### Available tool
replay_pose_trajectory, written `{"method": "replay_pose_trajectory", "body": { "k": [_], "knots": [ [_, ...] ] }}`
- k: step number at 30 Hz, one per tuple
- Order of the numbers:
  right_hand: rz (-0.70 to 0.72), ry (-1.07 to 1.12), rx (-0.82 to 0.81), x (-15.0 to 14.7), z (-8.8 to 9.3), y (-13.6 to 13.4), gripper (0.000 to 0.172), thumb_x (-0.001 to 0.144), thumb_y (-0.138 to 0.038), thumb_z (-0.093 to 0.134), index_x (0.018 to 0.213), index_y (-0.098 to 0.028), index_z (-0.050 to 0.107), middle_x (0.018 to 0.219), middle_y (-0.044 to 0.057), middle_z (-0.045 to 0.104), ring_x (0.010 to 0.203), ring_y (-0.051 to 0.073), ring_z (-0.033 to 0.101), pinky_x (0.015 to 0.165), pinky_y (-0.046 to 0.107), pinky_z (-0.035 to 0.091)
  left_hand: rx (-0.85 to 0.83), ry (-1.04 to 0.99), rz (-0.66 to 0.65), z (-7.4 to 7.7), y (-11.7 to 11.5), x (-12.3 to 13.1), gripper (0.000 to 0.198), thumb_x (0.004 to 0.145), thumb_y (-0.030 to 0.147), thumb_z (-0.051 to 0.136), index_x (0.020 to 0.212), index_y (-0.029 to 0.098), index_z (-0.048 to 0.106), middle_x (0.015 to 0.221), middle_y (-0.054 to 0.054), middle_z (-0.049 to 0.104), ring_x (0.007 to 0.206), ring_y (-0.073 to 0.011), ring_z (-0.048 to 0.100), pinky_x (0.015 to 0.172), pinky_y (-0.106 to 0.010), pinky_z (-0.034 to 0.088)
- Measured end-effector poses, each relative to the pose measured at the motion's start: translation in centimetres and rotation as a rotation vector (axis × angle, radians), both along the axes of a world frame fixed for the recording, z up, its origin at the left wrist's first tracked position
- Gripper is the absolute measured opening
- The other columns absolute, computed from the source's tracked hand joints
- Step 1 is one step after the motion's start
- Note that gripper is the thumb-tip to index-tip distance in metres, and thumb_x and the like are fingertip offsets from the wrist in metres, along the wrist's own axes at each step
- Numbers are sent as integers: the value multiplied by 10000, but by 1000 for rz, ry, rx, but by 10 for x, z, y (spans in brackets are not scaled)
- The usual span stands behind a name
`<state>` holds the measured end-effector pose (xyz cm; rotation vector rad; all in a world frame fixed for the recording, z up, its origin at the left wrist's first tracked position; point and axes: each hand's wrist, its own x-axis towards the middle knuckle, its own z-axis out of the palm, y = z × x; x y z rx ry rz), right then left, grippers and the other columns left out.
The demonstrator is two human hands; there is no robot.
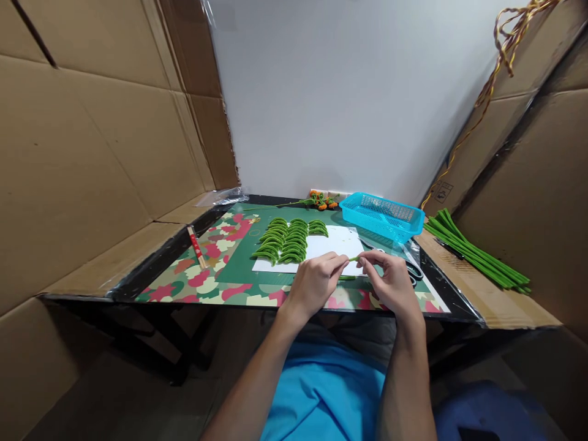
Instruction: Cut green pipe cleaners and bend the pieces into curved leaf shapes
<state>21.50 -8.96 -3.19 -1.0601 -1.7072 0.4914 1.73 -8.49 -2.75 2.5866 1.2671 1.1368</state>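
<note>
Both my hands meet over the near part of a white paper sheet (328, 244). A short, slim green piece (354, 259) spans the gap between them; its exact kind is not clear. My left hand (316, 278) pinches its left end with thumb and forefinger. The right end sits in the fingertips of my right hand (389, 278). Just beyond my left hand, several curved green pieces (294, 240), shaped like slender pods, lie in columns on the sheet and green mat. Another green piece (346, 278) lies under the hands. Black-handled scissors (414, 272) are partly hidden behind my right hand.
A blue plastic basket (383, 215) stands at the back right. Long green stalks (480, 251) lie on the cardboard ledge. Orange flowers (323, 200) rest along the back edge. A red-wrapped pair of sticks (196, 247) lies left. Cardboard walls (101, 122) flank the table.
</note>
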Motion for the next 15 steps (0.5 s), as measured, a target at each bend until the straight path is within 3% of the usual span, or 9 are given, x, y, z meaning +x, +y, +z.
{"method": "replay_pose_trajectory", "body": {
  "k": [6,15],
  "knots": [
    [48,36,-25,4,-3,-1,261,999,-383,627,985,-181,792,814,67,755,754,218,689,703,312,527,-26,-30,-15,0,-1,-1,235,1072,268,545,1045,259,778,907,-26,756,772,-156,679,706,-262,465],
    [99,15,-30,9,6,-10,244,1003,-377,633,907,-199,768,853,63,769,788,222,706,745,322,534,-46,-92,-80,2,-1,-4,236,1055,206,562,1060,272,788,986,-11,796,855,-160,722,712,-257,461]
  ]
}}
